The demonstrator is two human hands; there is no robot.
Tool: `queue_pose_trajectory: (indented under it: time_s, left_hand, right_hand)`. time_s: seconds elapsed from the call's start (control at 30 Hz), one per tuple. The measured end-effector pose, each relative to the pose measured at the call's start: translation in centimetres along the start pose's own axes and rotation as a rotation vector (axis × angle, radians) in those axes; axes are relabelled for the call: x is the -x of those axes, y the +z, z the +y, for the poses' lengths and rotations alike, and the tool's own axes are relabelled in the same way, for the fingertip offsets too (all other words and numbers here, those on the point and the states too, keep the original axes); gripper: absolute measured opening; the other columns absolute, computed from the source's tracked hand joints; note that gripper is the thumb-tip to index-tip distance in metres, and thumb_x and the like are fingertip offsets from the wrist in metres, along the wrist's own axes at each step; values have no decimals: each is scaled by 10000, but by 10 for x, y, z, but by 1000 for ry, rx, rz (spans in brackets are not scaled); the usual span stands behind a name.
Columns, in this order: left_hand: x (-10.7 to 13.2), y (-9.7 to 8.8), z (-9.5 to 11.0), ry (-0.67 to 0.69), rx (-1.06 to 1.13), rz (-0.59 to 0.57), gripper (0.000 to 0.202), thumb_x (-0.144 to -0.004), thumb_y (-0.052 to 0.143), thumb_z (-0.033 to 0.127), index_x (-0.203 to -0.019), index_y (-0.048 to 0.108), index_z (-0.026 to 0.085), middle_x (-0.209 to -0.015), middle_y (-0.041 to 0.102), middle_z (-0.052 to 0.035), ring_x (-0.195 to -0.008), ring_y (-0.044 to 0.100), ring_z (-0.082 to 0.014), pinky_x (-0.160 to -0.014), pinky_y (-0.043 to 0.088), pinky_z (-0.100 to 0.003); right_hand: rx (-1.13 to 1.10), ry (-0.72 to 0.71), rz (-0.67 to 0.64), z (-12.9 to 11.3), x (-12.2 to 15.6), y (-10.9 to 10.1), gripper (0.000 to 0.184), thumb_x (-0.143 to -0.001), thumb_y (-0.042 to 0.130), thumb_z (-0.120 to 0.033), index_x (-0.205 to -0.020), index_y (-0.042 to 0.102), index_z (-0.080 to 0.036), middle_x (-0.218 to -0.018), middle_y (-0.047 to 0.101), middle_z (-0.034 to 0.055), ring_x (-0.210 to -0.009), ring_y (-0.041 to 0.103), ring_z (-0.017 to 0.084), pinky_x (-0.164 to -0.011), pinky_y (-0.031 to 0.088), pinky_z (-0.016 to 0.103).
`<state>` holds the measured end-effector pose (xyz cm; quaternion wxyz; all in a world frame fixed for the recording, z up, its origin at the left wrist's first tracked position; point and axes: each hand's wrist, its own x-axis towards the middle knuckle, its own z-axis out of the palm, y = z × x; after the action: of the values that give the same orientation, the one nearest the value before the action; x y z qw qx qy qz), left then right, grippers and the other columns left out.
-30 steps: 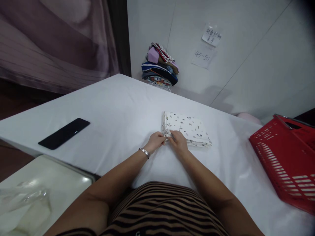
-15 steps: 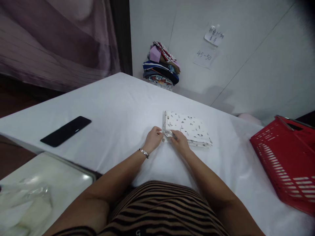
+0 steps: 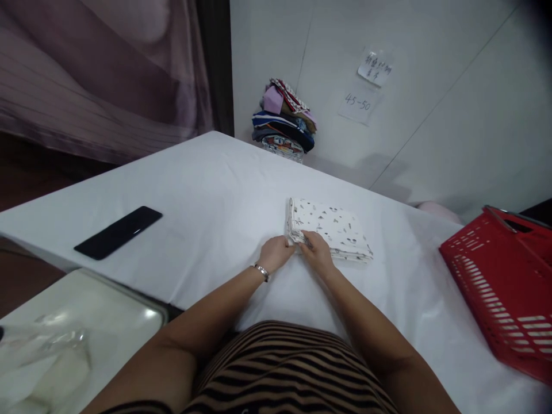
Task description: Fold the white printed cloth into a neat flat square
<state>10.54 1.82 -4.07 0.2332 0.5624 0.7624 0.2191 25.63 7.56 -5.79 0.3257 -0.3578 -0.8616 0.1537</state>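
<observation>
White-covered worktop carries a printed cloth near its middle, already folded into a compact rectangle. Left hand and right hand both pinch its near-left corner; seemingly only that corner needs tidying.

Dim, soft indoor light; warped edges.

left hand and right hand pinch the near corner of the folded cloth on the white table.
</observation>
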Motion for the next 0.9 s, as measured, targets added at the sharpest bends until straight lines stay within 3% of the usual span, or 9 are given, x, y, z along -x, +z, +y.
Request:
queue_pose_trajectory:
  time_s: [0.2,0.33,0.47,0.63,0.9]
  left_hand:
    - [-4,5,-8,-199,592,-116,101,-696,599,249,-710,546,164,-570,618,1,-577,626,-142,-521,430,-208]
    - [-3,7,-5,-275,824,-151,161,-693,632,213,-774,503,162,-593,607,10,-534,630,-150,-492,470,-225]
    - [1,6,-2,-290,932,-162,228,-721,617,181,-900,477,153,-665,627,-11,-495,616,-142,-473,495,-248]
    - [5,7,-2,-234,950,-104,376,-709,635,163,-1040,458,169,-730,638,-8,-517,612,-119,-493,508,-236]
    - [7,4,-3,-183,999,-122,548,-717,641,209,-1209,402,176,-685,631,8,-558,628,-128,-539,520,-235]
  right_hand:
    - [7,-9,-33,-2,3,2,312,-830,522,-273,-1132,580,-223,-1059,637,74,-1005,560,222,-885,454,373]
    - [-20,14,-10,-2,1,1,300,-824,522,-274,-1110,589,-214,-1019,645,73,-964,575,218,-848,469,367]
    - [-17,-1,11,-2,-1,-2,300,-826,515,-268,-1114,581,-219,-1022,642,66,-961,573,211,-860,464,361]
    - [87,-37,-52,-8,3,0,311,-836,500,-252,-1136,568,-206,-1050,635,85,-989,552,232,-862,457,382]
    - [55,-62,-61,-6,6,1,321,-822,505,-219,-1135,575,-210,-1056,642,84,-983,557,225,-866,457,380]
